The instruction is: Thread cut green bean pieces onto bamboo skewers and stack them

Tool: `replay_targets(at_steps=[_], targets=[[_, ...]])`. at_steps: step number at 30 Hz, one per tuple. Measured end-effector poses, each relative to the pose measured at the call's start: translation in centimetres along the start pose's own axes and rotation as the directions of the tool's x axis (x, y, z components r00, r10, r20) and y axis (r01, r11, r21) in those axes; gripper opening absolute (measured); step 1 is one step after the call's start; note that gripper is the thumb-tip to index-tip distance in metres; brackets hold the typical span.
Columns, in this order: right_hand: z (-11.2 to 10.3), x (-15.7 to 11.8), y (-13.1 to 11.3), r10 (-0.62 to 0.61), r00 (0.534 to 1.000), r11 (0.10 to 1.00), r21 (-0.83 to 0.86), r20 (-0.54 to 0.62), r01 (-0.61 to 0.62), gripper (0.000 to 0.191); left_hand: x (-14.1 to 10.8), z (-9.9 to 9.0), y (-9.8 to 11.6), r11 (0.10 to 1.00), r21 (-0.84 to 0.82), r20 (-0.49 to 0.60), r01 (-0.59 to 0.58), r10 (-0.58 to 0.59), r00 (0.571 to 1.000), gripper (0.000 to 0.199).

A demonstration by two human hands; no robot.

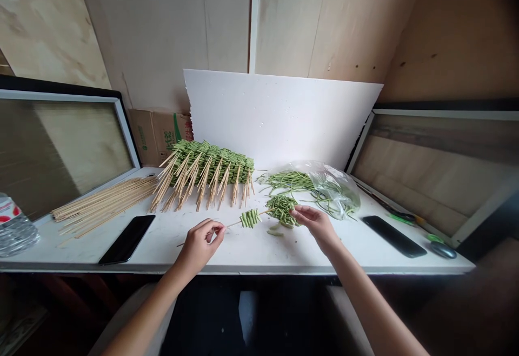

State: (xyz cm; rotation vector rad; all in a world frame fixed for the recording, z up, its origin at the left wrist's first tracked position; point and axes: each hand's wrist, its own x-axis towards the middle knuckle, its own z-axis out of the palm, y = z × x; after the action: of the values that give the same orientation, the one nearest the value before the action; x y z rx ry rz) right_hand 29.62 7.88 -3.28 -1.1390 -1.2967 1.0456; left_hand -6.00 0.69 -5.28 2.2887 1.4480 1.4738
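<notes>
Pinched in my left hand (206, 238) is a thin wooden skewer (232, 225), pointing right across the table. Several cut green bean pieces (250, 218) are threaded side by side on it, with the tip bare beyond them. My right hand (314, 222) is at the right edge of a heap of cut green beans (280, 208), thumb and fingers closed on what looks like one bean piece (292, 208). A few loose pieces lie in front of the heap. Behind my left hand, filled bean skewers (214, 161) are stacked high, their bare sticks fanning toward me.
Bare skewers (109, 200) lie at the left beside a black phone (127, 239) and a water bottle (16, 229). Long beans (292, 180) spill from a clear plastic bag (336, 185). Another black phone (393, 235) and a mouse (443, 249) sit at the right.
</notes>
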Motion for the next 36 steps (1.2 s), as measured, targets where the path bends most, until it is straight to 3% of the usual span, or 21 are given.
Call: replay_targets(at_steps=[4,7,17,23,36], targets=[[0.9,-0.6,-0.2,0.112,0.987,0.944,0.298,0.117,-0.142,0.05,-0.1,0.1,0.5,0.999,-0.033,0.012,0.004,-0.004,1.0,0.013],[2.1,-1.4,-0.3,0.1,0.969,0.908,0.378,0.225,-0.181,0.041,-0.2,0.2,1.0,0.999,-0.053,0.013,-0.005,0.006,1.0,0.012],[3.4,-2.1,-0.1,0.062,0.966,0.955,0.268,0.249,-0.13,0.04,0.0,0.1,1.4,0.998,-0.056,0.001,-0.005,0.005,1.0,0.011],[3.4,-1.9,0.2,0.065,0.956,0.914,0.368,0.285,-0.171,0.034,0.0,0.1,1.3,0.998,-0.061,0.002,-0.007,0.007,1.0,0.013],[3.8,-2.3,-0.6,0.102,0.966,0.89,0.413,0.236,-0.195,0.033,0.1,-0.4,1.2,0.998,-0.042,0.02,-0.048,0.049,0.999,0.015]])
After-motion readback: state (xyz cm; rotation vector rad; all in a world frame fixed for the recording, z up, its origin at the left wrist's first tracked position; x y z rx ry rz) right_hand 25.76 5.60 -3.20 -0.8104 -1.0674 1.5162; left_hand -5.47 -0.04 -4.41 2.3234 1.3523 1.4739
